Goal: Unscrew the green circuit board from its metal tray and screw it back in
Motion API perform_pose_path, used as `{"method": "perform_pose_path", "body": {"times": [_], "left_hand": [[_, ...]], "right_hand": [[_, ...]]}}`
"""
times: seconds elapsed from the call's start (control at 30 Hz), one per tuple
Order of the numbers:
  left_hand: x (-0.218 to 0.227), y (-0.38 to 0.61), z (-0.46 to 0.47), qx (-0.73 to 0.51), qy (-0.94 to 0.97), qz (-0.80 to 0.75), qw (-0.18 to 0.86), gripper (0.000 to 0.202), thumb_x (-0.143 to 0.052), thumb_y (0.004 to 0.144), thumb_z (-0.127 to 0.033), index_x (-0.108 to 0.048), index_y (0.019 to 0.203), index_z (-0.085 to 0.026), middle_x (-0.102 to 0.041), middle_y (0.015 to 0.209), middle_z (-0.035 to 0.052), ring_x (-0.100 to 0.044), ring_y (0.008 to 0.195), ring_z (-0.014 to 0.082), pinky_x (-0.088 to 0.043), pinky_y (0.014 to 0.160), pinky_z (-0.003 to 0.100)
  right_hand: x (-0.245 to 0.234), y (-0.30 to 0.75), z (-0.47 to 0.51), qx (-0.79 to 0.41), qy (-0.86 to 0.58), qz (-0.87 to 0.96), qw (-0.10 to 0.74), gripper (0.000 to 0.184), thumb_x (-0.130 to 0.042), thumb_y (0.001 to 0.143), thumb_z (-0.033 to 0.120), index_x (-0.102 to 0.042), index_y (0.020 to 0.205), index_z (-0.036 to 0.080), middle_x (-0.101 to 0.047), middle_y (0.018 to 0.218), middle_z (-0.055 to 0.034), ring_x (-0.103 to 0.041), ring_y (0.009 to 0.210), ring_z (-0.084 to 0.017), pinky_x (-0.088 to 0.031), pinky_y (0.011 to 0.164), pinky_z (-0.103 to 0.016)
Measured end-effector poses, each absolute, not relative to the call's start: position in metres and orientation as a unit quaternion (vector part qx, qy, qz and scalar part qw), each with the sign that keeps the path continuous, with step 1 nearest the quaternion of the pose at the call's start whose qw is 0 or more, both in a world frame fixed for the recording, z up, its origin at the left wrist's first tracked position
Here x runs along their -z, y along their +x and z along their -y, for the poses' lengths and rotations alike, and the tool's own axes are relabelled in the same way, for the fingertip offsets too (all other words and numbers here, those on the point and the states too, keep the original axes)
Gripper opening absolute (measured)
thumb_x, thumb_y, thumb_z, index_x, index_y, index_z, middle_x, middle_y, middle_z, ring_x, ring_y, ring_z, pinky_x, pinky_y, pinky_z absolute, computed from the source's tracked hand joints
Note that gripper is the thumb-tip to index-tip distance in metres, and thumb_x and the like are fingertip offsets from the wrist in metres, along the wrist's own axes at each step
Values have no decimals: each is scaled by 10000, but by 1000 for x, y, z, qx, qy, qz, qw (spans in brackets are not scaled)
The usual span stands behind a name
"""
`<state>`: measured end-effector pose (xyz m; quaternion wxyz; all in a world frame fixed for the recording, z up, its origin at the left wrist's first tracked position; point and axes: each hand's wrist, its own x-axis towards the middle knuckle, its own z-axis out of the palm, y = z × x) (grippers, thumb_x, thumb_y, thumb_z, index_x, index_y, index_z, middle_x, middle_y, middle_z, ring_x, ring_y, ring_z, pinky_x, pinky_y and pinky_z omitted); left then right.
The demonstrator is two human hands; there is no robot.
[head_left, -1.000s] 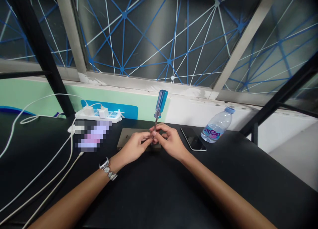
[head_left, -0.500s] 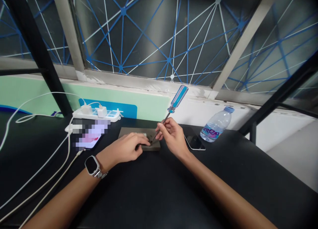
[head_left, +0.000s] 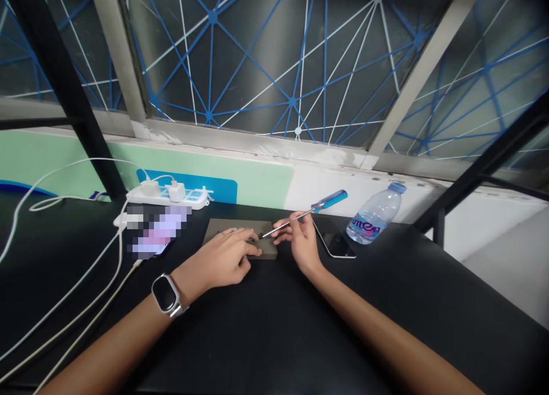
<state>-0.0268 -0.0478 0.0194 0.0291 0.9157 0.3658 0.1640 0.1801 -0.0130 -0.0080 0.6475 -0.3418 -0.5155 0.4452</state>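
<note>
- Right grip (head_left: 300,238): fingers pinched on the screwdriver (head_left: 306,212) shaft. The tool lies near flat, tip at the slab (head_left: 225,229), handle out to the right.
- Left grip (head_left: 225,260): spread flat on the slab, clamping nothing, fingertips just beside the tip.
- Risk: the tip may skid into the left fingertips, and the low handle may knock the phone (head_left: 338,246) just right.
- Change: the screwdriver was steeper half a second ago and has since dropped rightward.

Clear water bottle (head_left: 374,216) just beside a dark phone (head_left: 334,242) on the black counter (head_left: 274,326). White power strip (head_left: 169,197) against the wall, cables (head_left: 64,309) trailing left.
</note>
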Motion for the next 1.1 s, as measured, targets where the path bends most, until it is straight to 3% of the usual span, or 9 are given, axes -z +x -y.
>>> {"method": "perform_pose_path", "body": {"times": [0.13, 0.27, 0.33, 0.43, 0.6, 0.77, 0.87, 1.0, 1.1], "left_hand": [[-21, -31, 40, -179, 907, -375, 65, 390, -504, 872, -250, -634, 1236, -300, -532, 1380, 42, -512, 1248, 270, -397, 1045, 461], [-11, -41, 23, -171, 884, -431, 53, 750, -610, 819, -513, -364, 1479, -258, -336, 1547, 133, -293, 1408, 381, -270, 1096, 583], [-4, -45, 14, -137, 875, -462, 57, 830, -589, 795, -630, -360, 1485, -230, -327, 1546, 175, -252, 1420, 417, -200, 1105, 627], [1, -46, 7, -123, 872, -472, 41, 838, -539, 778, -722, -428, 1453, -238, -448, 1453, 197, -384, 1341, 410, -253, 1075, 606], [-14, -35, 28, -114, 821, -559, -41, 842, -434, 782, -788, -544, 1370, -196, -601, 1182, 229, -561, 1086, 441, -419, 870, 560], [-29, -34, 43, -84, 796, -596, -68, 614, -315, 937, -589, -679, 1156, -145, -620, 996, 196, -646, 809, 337, -471, 698, 427], [-30, -37, 24, -108, 811, -560, -133, 470, -335, 963, -419, -711, 1024, -143, -597, 1070, 193, -592, 989, 353, -457, 802, 454], [-17, -29, -22, -160, 868, -464, -73, 422, -340, 933, -186, -563, 1291, -183, -531, 1313, 160, -511, 1175, 314, -396, 960, 479], [-1, -19, -48, -166, 887, -430, -7, 465, -344, 901, -124, -534, 1313, -224, -534, 1344, 115, -498, 1228, 270, -371, 1007, 451]], "right_hand": [[18, 181, 9, -465, -344, 460, 674, 316, -575, 899, 472, -342, 923, 260, -699, 735, 23, -700, 587, -173, -565, 468, -273], [22, 180, 7, -468, -347, 438, 684, 340, -585, 888, 483, -324, 911, 265, -698, 757, 25, -715, 609, -182, -574, 471, -283], [23, 179, 7, -463, -349, 434, 689, 341, -579, 891, 487, -321, 906, 266, -690, 774, 26, -721, 633, -186, -581, 476, -292], [21, 177, 9, -438, -347, 440, 703, 320, -559, 907, 487, -329, 910, 264, -679, 824, 18, -725, 673, -178, -595, 516, -299], [19, 176, 13, -382, -346, 467, 718, 257, -508, 945, 462, -351, 930, 258, -659, 918, -5, -723, 746, -156, -596, 613, -295], [21, 177, 12, -350, -352, 483, 721, 177, -463, 976, 403, -370, 962, 253, -638, 945, -6, -718, 747, -143, -569, 614, -273], [22, 177, 11, -343, -355, 486, 722, 154, -443, 988, 384, -369, 961, 252, -623, 931, 3, -716, 732, -141, -554, 593, -264], [24, 177, 10, -338, -363, 489, 718, 171, -443, 985, 407, -370, 969, 254, -617, 916, 12, -711, 708, -134, -542, 565, -249], [24, 177, 10, -343, -365, 489, 714, 195, -456, 976, 432, -374, 967, 255, -613, 905, 16, -705, 688, -131, -539, 554, -245]]}}
